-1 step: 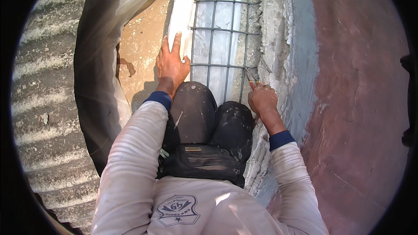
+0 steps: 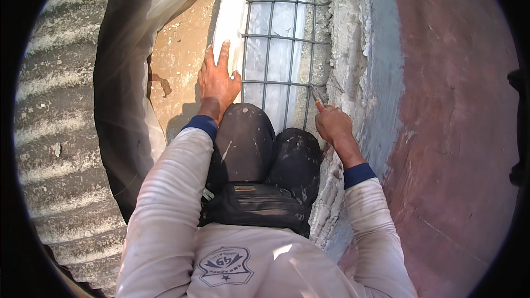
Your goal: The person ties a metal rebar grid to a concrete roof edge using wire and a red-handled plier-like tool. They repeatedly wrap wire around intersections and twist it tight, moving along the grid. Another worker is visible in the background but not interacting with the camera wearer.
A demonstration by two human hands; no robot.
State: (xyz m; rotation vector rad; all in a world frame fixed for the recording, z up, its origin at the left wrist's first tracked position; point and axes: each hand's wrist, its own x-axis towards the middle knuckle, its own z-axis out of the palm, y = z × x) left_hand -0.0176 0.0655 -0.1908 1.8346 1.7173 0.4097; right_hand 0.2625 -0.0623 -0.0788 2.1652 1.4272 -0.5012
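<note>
My left hand [image 2: 218, 85] rests on the long white board [image 2: 231, 11], fingers spread over its edge. Closed around the red handles of a pair of pliers [image 2: 318, 103], my right hand [image 2: 334, 124] is beside the wire mesh [image 2: 269, 36]. The pliers' jaws are at a crossing near the right edge of the mesh, close to some thin loose wire [image 2: 335, 84]. I cannot make out whether the jaws grip anything. Clear plastic sheeting [image 2: 281, 16] lies beneath the dark bars. My knees are over the near end of the mesh and hide part of it.
Rough concrete [image 2: 348, 38] borders the mesh on the right, then a grey strip [image 2: 383, 77] and a reddish surface [image 2: 452, 132]. To the left are a tan panel [image 2: 182, 38], dark plastic sheeting [image 2: 118, 77] and corrugated roofing [image 2: 66, 105]. A black waist bag [image 2: 256, 207] sits at my lap.
My right hand and the pliers have tilted very slightly, with the wrist shifting a little to the right. My left hand stays put on the board.
</note>
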